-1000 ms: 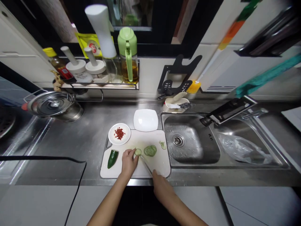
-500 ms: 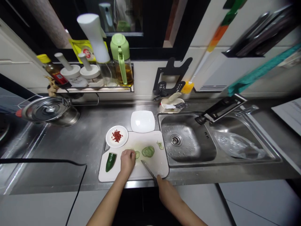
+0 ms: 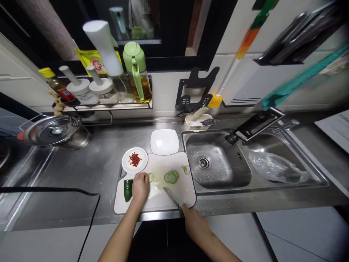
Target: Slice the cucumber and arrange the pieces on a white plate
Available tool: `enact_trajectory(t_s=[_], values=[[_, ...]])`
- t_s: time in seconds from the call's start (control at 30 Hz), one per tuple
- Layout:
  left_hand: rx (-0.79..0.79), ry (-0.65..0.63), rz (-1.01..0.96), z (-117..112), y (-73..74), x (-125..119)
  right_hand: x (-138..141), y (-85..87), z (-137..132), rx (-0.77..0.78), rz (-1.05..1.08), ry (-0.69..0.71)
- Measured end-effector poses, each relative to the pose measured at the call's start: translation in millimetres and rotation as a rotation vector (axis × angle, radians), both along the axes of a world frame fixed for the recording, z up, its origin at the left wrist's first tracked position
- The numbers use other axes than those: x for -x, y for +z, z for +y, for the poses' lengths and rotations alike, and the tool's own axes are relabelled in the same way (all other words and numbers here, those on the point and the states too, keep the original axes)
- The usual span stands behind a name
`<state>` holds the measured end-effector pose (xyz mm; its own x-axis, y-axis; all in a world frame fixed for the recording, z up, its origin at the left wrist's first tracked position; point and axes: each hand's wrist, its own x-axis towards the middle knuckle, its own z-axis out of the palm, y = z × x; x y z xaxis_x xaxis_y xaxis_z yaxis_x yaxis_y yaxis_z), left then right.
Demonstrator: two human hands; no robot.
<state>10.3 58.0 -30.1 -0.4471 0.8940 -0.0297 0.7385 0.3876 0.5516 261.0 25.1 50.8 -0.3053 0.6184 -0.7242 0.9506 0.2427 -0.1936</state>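
Observation:
My left hand rests on the left half of the white cutting board, its fingers closed around a cucumber piece whose pale cut face shows past the fingertips. The rest of that piece is hidden. Beside this hand lies a dark green cucumber chunk. My right hand grips a kitchen knife by its handle at the board's front edge, the blade pointing up and left over the board. Several overlapping cucumber slices lie right of centre, with a few green scraps near the right edge.
A small white plate with chopped red bits overlaps the board's back left corner. Behind the board stands a white square dish. The sink adjoins on the right; a lidded pot stands far left. A black cable crosses the counter.
My left hand has moved left with the cucumber piece, up to the dark green chunk, which now sits more upright. Wet marks show where it was. The knife has barely moved.

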Motion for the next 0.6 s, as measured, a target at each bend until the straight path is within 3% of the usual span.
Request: enact_trajectory(t_s=[0.3,0.47,0.6], values=[[-0.068,-0.019,0.003,-1.6,-1.5,-3.9,-3.1,4.2,3.8,-0.010,0.004,0.003],[-0.155,-0.238,-0.130,12.3,3.5,-22.7,-6.4,7.0,9.9,0.017,0.008,0.023],[-0.053,-0.413,-0.178,28.5,6.0,-46.0,-5.6,9.1,11.5,0.017,0.013,0.027]])
